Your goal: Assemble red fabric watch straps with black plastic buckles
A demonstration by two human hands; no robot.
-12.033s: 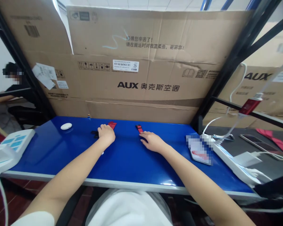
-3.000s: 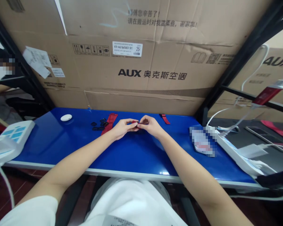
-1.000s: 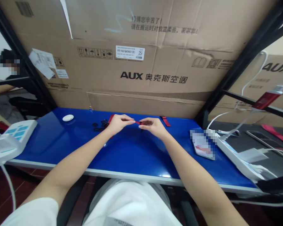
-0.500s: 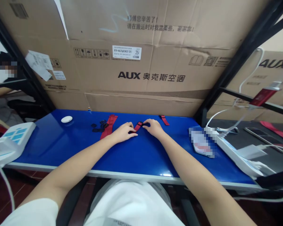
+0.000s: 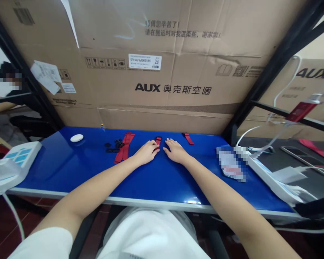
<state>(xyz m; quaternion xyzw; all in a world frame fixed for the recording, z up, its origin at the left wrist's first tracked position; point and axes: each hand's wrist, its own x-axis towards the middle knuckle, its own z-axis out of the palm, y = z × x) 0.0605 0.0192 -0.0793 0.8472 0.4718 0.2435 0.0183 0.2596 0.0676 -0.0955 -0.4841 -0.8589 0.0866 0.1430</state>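
My left hand (image 5: 146, 152) pinches the lower end of a short red strap (image 5: 158, 141), which has a black buckle (image 5: 158, 137) at its far end. The strap points away from me over the blue table. Just right of it, my right hand (image 5: 175, 151) is open, palm down with fingers spread, and apart from the strap. Left of my hands lie longer red straps (image 5: 125, 147), with several small black buckles (image 5: 113, 150) beside them. Another short red strap (image 5: 189, 139) with a black buckle lies beyond my right hand.
A cardboard carton (image 5: 162, 118) stands along the back of the blue table (image 5: 156, 183). A white round case (image 5: 76, 138) and a white device (image 5: 21, 163) are at left. A phone (image 5: 232, 165) and a power strip (image 5: 272, 180) lie at right. A person sits far left.
My right hand has let go of the black buckle and moved slightly right, its fingers spreading. The short strap has turned from slanted to nearly straight away from me.
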